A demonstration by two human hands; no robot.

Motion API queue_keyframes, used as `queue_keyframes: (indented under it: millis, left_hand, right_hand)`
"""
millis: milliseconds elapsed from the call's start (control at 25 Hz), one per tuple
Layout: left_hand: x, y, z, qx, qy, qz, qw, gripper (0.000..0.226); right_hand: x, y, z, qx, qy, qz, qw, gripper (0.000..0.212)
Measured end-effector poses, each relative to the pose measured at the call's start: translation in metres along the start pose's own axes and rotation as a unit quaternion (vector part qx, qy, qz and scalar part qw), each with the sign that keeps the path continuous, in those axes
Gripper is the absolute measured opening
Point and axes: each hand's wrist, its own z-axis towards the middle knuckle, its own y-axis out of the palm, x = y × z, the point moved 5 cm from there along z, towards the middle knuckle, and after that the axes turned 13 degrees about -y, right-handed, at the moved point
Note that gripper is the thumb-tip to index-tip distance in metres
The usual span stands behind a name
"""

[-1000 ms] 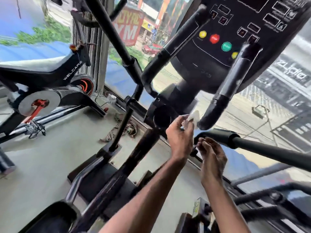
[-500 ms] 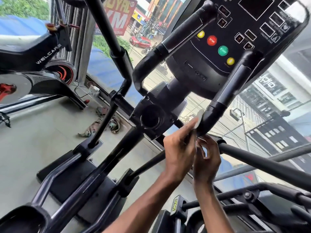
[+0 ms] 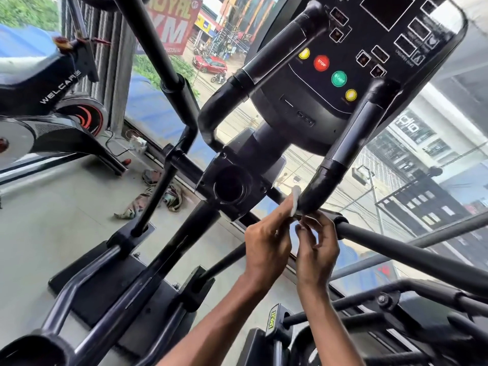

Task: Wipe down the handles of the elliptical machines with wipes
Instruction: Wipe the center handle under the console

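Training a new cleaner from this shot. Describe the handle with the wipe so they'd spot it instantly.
Find the black console with the red STOP button. A handle curves down from each side; take the right handle. Unlike the left handle, its lower bend has a white wipe held against it by the left hand.

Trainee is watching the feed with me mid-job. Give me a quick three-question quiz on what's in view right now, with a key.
1. True or false: the wipe lies against the lower end of the right handle.
2. The left hand holds: A) a spray bottle, B) the wipe, C) nothing.
3. Fill in: the red button on the console reads ____.

Key: 1 true; 2 B; 3 STOP.
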Motion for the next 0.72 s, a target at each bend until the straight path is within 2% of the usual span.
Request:
queue_keyframes:
  millis: [120, 240, 320, 480, 600, 720]
  left_hand:
    - [-0.022, 0.006, 0.004, -0.021, -0.052, -0.006, 0.998, 0.062]
    - [-0.059, 0.018, 0.018, -0.070, -0.120, 0.006, 0.990, 0.060]
    - [-0.075, 0.026, 0.030, -0.099, -0.152, 0.030, 0.983, 0.066]
    - [-0.081, 0.032, 0.035, -0.124, -0.115, -0.004, 0.986, 0.056]
    - [-0.103, 0.045, 0.043, -0.129, -0.149, 0.070, 0.978, 0.048]
    - [-0.133, 0.062, 0.056, -0.150, -0.233, 0.160, 0.947, 0.059]
  right_hand:
    - [0.003, 0.002, 0.000, 0.005, -0.011, -0.034, 0.999, 0.036]
    - [0.008, 0.003, -0.002, 0.019, -0.019, -0.059, 0.998, 0.035]
    - [0.010, 0.002, 0.000, 0.024, -0.029, -0.063, 0.997, 0.034]
    - [0.013, 0.002, 0.000, 0.024, -0.062, -0.081, 0.995, 0.033]
    - [0.019, 0.003, 0.001, 0.023, -0.077, -0.080, 0.994, 0.031]
    - [0.023, 0.002, 0.004, 0.025, -0.092, -0.073, 0.993, 0.029]
